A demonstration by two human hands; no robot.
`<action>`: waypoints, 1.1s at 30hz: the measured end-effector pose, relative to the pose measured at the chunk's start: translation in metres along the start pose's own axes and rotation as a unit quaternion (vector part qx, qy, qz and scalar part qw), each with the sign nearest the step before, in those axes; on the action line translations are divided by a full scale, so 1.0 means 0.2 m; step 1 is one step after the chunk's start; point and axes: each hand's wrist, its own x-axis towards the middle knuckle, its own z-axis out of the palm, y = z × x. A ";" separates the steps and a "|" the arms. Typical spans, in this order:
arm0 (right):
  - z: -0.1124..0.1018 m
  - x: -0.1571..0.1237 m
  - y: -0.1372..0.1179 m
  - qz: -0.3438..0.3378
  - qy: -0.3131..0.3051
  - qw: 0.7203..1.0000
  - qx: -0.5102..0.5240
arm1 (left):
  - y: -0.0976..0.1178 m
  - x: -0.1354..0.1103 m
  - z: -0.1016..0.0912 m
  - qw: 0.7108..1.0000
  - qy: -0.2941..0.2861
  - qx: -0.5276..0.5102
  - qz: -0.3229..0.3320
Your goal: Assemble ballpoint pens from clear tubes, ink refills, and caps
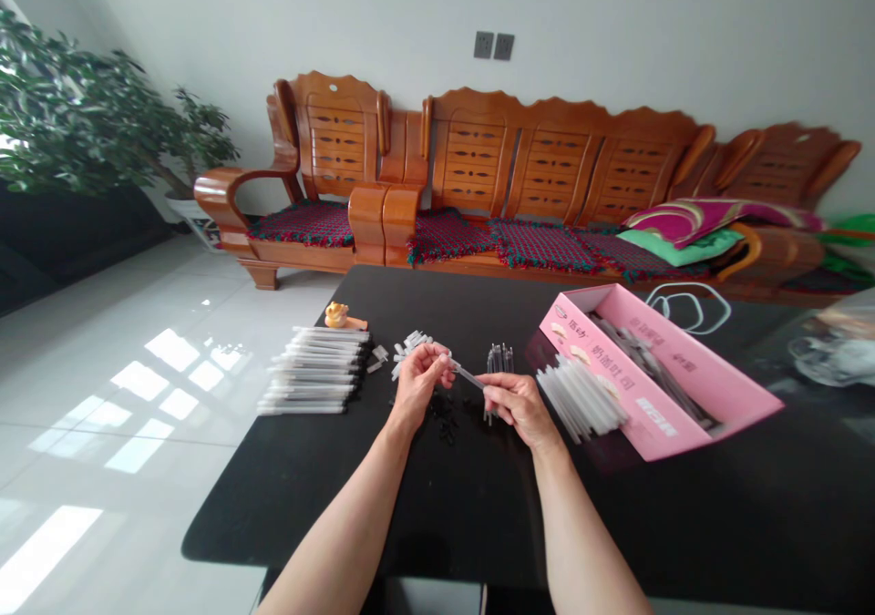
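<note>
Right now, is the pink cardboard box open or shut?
Open: the pink cardboard box shows its inside, with dark slender parts lying in it.

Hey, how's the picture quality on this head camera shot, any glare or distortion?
In the head view, window light glares off the tile floor, the wide lens bends the wooden sofa, the black table shines at far right, and the left hand and right hand look fairly sharp.
</note>
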 end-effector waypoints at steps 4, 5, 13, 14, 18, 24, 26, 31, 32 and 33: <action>0.00 0.00 0.00 0.000 0.001 1.000 -0.014 | 0.00 0.00 0.01 0.998 -0.022 0.052 -0.004; 0.00 0.00 0.00 0.000 0.003 1.000 -0.017 | 0.00 0.00 0.01 0.997 -0.027 0.067 -0.005; 0.01 0.00 0.00 0.018 0.018 0.999 -0.025 | 0.00 0.00 -0.01 0.990 -0.016 0.143 -0.002; 0.02 0.00 0.00 0.023 0.018 0.999 -0.017 | 0.00 0.00 -0.01 0.989 -0.015 0.147 -0.002; 0.02 -0.01 -0.01 0.038 0.010 0.999 0.032 | 0.00 -0.01 0.01 0.988 -0.023 0.152 0.012; -0.02 -0.01 -0.02 0.070 -0.029 0.992 0.101 | 0.02 -0.03 0.03 0.985 -0.058 0.153 0.046; -0.03 -0.01 -0.01 0.082 -0.043 0.988 0.121 | 0.04 -0.04 0.04 0.982 -0.075 0.167 0.055; -0.02 -0.01 -0.02 0.088 -0.042 0.986 0.133 | 0.04 -0.05 0.05 0.981 -0.067 0.174 0.062; -0.02 -0.01 -0.02 0.083 -0.039 0.988 0.126 | 0.04 -0.05 0.05 0.981 -0.064 0.173 0.060; -0.01 -0.01 -0.03 0.076 -0.033 0.990 0.118 | 0.03 -0.04 0.04 0.981 -0.059 0.173 0.058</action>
